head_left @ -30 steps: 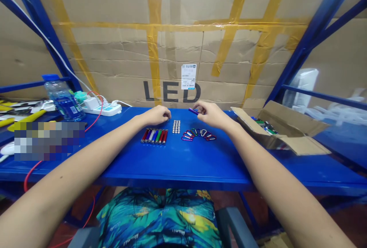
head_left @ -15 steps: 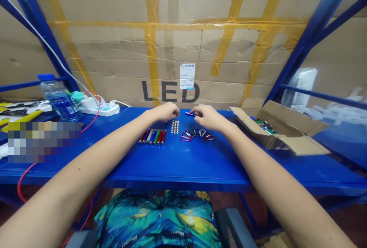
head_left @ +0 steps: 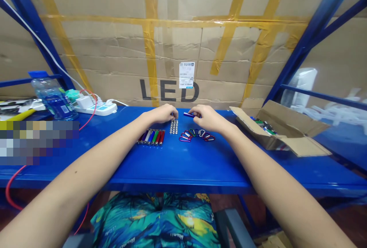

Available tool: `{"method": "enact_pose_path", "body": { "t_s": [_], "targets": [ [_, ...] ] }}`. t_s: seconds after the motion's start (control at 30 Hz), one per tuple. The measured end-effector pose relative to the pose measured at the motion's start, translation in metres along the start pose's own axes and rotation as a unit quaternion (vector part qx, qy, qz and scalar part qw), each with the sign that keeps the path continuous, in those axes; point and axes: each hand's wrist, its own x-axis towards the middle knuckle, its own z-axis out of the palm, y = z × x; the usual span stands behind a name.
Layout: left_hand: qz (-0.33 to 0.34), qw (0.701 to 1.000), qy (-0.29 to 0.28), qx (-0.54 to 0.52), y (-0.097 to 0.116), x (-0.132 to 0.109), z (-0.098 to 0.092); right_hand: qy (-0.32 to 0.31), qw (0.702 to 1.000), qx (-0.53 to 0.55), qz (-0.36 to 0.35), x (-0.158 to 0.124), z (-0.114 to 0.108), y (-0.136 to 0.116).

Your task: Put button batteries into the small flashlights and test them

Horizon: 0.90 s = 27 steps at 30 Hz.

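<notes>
My right hand [head_left: 204, 115] is closed around a short purple metal tube [head_left: 188, 114], like a small flashlight body, whose end sticks out to the left. My left hand [head_left: 165, 114] is at the far end of neat rows of small silver button cells [head_left: 173, 127]. Its fingers are pinched together there, and whatever lies between them is too small to make out. Left of the cells, several coloured metal tubes [head_left: 151, 137] lie side by side. An arc of several coloured carabiners [head_left: 196, 134] is laid out below my right hand.
On the right stands an open cardboard box [head_left: 282, 141] with more coloured tubes inside. A water bottle [head_left: 54, 97] and a white power strip [head_left: 100, 108] with cables are at the left. Behind the blue table [head_left: 177, 167] rises a large taped cardboard sheet [head_left: 114, 60].
My left hand has shifted slightly down toward the near cells, its fingertips now at the top of the rows. The purple tube stays in my right hand. The view has moved slightly.
</notes>
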Motion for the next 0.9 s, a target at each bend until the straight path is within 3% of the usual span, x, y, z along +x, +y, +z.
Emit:
{"method": "enact_pose_path", "body": {
  "t_s": [0.27,0.9],
  "targets": [
    [0.059,0.998,0.013,0.021,0.004,-0.002,0.002,-0.001,1.000,-0.007,-0.015,0.000,0.001,-0.001],
    [-0.009,0.995,-0.049,0.081,0.015,-0.009,0.007,-0.015,1.000,0.003,-0.014,0.000,0.004,-0.002]
  ]
}}
